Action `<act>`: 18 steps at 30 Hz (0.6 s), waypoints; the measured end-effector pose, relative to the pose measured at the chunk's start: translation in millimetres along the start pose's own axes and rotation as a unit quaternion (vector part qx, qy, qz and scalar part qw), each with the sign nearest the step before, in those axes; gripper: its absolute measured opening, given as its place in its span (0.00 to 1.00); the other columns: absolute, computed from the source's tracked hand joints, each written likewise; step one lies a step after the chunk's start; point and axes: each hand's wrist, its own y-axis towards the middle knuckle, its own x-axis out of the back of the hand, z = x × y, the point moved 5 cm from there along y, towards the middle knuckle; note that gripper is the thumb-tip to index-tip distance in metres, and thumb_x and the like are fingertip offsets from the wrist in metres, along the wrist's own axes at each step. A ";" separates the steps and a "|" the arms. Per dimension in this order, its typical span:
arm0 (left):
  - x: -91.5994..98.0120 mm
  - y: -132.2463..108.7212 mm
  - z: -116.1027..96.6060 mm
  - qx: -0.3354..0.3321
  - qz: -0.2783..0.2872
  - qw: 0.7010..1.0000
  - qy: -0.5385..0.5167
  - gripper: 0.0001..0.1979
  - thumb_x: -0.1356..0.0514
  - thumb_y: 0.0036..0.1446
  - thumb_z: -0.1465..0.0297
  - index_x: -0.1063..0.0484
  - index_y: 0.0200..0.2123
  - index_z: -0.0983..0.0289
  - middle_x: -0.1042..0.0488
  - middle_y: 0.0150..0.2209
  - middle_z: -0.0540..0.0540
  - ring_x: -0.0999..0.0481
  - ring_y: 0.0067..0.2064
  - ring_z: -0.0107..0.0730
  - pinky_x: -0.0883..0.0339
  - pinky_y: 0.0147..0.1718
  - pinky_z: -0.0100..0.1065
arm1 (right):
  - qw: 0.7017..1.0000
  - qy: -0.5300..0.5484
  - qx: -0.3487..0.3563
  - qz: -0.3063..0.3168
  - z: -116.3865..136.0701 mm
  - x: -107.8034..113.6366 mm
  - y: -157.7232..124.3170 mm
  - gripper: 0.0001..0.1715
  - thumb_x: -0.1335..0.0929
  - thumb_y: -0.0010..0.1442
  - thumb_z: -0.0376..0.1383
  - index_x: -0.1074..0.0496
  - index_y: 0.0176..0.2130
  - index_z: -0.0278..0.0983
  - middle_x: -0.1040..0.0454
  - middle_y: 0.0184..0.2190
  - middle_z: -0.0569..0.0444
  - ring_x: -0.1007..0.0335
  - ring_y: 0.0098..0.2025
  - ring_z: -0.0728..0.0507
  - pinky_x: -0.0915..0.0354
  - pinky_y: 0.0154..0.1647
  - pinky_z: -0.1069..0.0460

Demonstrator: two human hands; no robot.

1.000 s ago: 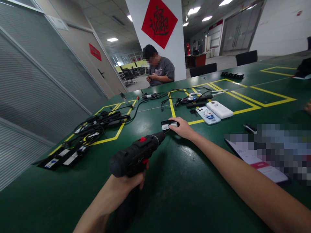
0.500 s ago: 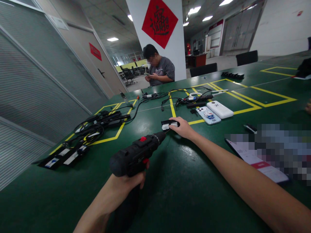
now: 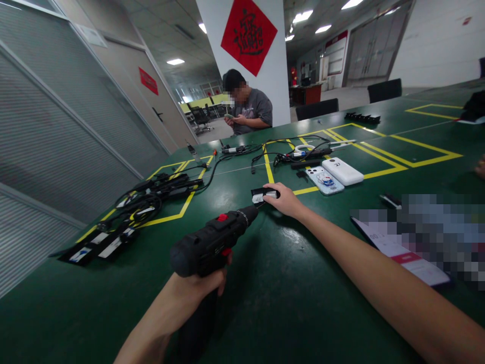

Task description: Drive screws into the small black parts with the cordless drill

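My left hand (image 3: 197,288) is wrapped round the grip of a black electric screwdriver (image 3: 212,242) with a red switch on top. Its tip points at a small black and white part (image 3: 264,194) lying on the green table (image 3: 280,293). My right hand (image 3: 285,200) reaches across and pinches that part, holding it down on the table beside a yellow line.
Two phones (image 3: 333,177) lie past the part, with cables and small tools (image 3: 295,151) behind them. A heap of black cables and adapters (image 3: 151,194) lies at the left. A paper sheet (image 3: 401,253) lies at the right. A seated person (image 3: 248,106) is at the far edge.
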 end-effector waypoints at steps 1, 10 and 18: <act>0.1 0.2 0.3 0.004 -0.001 1.000 0.002 0.13 0.41 0.55 0.64 0.32 0.42 0.63 0.28 0.32 0.52 0.33 0.29 0.33 0.39 0.30 0.34 | 1.000 0.001 0.002 -0.001 -0.7 -0.4 0.2 0.22 0.31 0.55 0.39 0.28 0.50 0.40 0.29 0.44 0.51 0.31 0.45 0.45 0.38 0.51 0.49; -2.2 0.9 -0.1 -0.001 0.017 1.000 -0.001 0.12 0.42 0.57 0.66 0.36 0.43 0.63 0.30 0.30 0.49 0.34 0.29 0.31 0.39 0.31 0.35 | 1.000 -0.005 0.004 -0.004 -2.0 -1.4 1.4 0.22 0.31 0.55 0.39 0.28 0.50 0.40 0.29 0.44 0.52 0.31 0.44 0.45 0.38 0.50 0.49; -2.0 0.7 2.9 0.003 0.020 1.000 -0.011 0.12 0.43 0.57 0.67 0.35 0.44 0.62 0.31 0.35 0.51 0.34 0.30 0.31 0.39 0.32 0.36 | 1.000 -0.007 0.000 -0.004 -2.3 -1.5 1.0 0.22 0.31 0.55 0.39 0.28 0.50 0.40 0.29 0.43 0.52 0.31 0.43 0.45 0.37 0.49 0.50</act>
